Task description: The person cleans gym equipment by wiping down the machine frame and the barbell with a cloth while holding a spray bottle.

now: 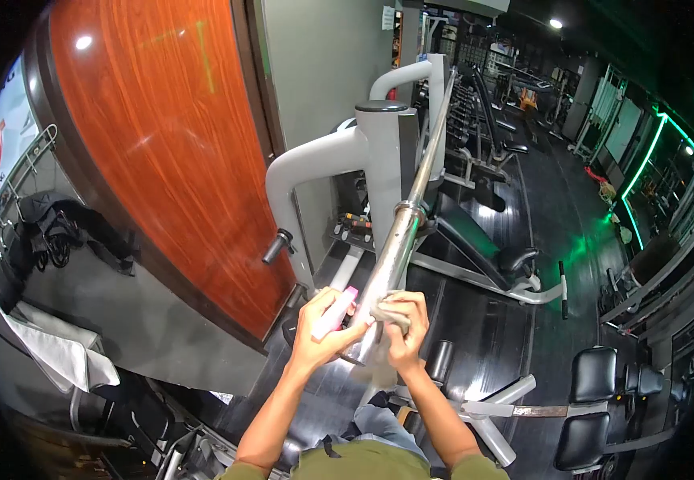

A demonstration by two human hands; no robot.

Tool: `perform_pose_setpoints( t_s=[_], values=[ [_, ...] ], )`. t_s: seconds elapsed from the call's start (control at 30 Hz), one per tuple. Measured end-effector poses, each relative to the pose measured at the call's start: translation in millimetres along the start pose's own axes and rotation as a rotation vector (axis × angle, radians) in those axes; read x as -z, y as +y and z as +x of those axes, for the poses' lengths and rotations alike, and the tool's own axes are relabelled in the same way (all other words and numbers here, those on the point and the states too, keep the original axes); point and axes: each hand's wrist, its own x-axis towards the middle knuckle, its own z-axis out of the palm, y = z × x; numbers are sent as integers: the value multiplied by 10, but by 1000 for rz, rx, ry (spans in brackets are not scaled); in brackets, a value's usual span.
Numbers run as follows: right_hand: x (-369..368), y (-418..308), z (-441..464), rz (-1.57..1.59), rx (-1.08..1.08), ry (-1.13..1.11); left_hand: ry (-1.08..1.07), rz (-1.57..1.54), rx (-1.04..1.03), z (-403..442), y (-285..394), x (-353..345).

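Centrally, a metal bar (pixel 387 268) slants from between the two hands up past a grey machine post (pixel 378 152), its thick, shiny end nearest the person and its thinner shaft running away beyond a collar (pixel 409 210). The left hand (pixel 320 326) is on the left side of that thick end, its grip closed on a small pink object (pixel 335 315) with a paler face; whether it is a container, and what it might hold, cannot be told. The thumb reaches across to the bar. The right hand (pixel 408 322) is on the other side, its grip closed on a greyish cloth (pixel 392 314) that is pressed against the metal.

Beyond the hands, a curved grey tube joins the post and bears a short peg (pixel 277 247). Low behind the post, small items with orange parts (pixel 356 220) sit close together, too small to name. Farther back, a rack holds rows of dumbbells (pixel 460 120). At the far left, a wire rack (pixel 12 192) carries black straps (pixel 63 232) hanging in a tangle, with a white towel (pixel 67 352) draped below them. To the right of the bar is a black padded bench (pixel 468 236), and black pads (pixel 593 374) stand at the lower right.
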Motion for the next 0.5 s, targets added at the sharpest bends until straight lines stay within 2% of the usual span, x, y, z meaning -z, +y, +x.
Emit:
perform_pose_setpoints(
  t_s=[0.1, 0.23, 0.27, 0.33, 0.4, 0.5],
  values=[
    [-63, 354, 170, -28, -28, 169, 27, -66, -63, 42, -57, -46],
    [-147, 718, 349, 251, -351, 320, 2, -76, -24, 12, -51, -41],
    [-182, 706, 292, 261, -350, 317, 0, -75, -10, 19, -30, -26],
    [-304, 432, 58, 244, -487, 410, 10, -71, -18, -9, -26, -9],
    [-412, 151, -315, 380, -637, 478, -38, -107, -23, -27, -61, 8],
    [-332, -123, -575, 418, -664, 344, -29, -112, -18, -53, -23, 16]
  ],
)
